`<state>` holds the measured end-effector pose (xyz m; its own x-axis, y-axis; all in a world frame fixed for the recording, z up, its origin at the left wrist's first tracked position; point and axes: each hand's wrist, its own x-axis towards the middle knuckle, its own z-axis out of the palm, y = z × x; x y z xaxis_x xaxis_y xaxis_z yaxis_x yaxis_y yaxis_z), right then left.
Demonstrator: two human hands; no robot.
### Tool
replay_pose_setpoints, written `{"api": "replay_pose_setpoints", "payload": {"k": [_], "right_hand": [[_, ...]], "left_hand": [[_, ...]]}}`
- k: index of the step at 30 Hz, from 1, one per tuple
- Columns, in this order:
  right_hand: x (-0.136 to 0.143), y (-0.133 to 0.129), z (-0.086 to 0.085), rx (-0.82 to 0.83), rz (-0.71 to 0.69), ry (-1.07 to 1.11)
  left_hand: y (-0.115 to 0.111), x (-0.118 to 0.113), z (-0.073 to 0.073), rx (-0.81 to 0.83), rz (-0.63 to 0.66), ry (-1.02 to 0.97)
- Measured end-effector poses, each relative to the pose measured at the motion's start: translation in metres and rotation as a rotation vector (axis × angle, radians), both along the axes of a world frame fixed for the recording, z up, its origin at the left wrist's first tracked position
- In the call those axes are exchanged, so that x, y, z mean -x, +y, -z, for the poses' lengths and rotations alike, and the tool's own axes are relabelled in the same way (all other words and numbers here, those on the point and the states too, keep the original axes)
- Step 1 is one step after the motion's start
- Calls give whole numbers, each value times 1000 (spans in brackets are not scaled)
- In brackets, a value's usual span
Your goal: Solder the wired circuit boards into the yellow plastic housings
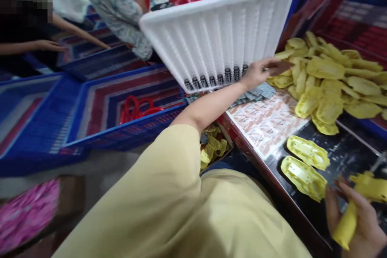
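Observation:
My left hand [256, 73] is at the lower right of a tilted white ribbed tray [223, 36], beside a row of small dark cylinders [211, 80]. Its fingers point right and are blurred, so what they hold, if anything, is unclear. At the lower right, my right hand [359, 217] is closed around a yellow plastic part [346, 225]. Two yellow shell halves [308, 152] [304, 178] lie hollow side up on the black table surface [279, 169], left of that hand.
Yellow shells [329, 72] are heaped at the right, behind a printed sheet [269, 119]. Blue crates [127, 133] stand left, one holding red rings [139, 109]. Other people's arms [72, 32] reach in at upper left. Below the table is a box of yellow pieces [213, 149].

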<state>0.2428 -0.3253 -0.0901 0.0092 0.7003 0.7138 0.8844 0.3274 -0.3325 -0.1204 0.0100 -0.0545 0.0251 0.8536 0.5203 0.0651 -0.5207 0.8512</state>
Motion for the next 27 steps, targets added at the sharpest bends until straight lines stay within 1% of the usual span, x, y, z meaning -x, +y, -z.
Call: {"api": "replay_pose_setpoints", "payload": {"k": [2,3,5,7,9,11,13,14,16,18,20,22,23,24,25,26,27], "right_hand": [[12,3,-6,-94,-16,-108],[18,4,-9,-136,-32,-156],[24,5,-12,-169,-57,-203],[27,4,-11,-141,-69,-191],[26,3,-7,-93,-67,-154],[25,5,-2,-84,-69,-124],[25,8,-1,-104,-100,-114],[26,10,-2,-104,-116,-117],[31,14,-10,-82,-129,-106],[40,19,-22,-58,-118,-58],[51,26,-34,-37,-128,-6],[61,33,-44,0,-154,55],[65,35,-46,12,-164,96],[67,37,-48,25,-168,129],[69,37,-48,33,-161,163],[70,36,-47,39,-144,196],[70,34,-46,34,-119,236]], "left_hand": [[2,4,9,67,19,-111],[0,6,12,112,29,-163],[-7,13,14,204,80,-279],[-14,22,12,310,144,-408],[-20,30,6,405,167,-498],[-26,34,-4,457,164,-490],[-37,30,-16,467,222,-365],[-45,23,-22,463,282,-263],[-66,3,-34,416,412,-11],[-94,-24,-43,297,504,277],[-125,-53,-51,129,566,555],[-153,-76,-58,-30,632,787],[-165,-84,-60,-94,649,874],[-175,-89,-61,-149,637,925],[-182,-90,-61,-190,595,934],[-186,-89,-60,-211,523,897],[-189,-85,-56,-210,427,817]]}}
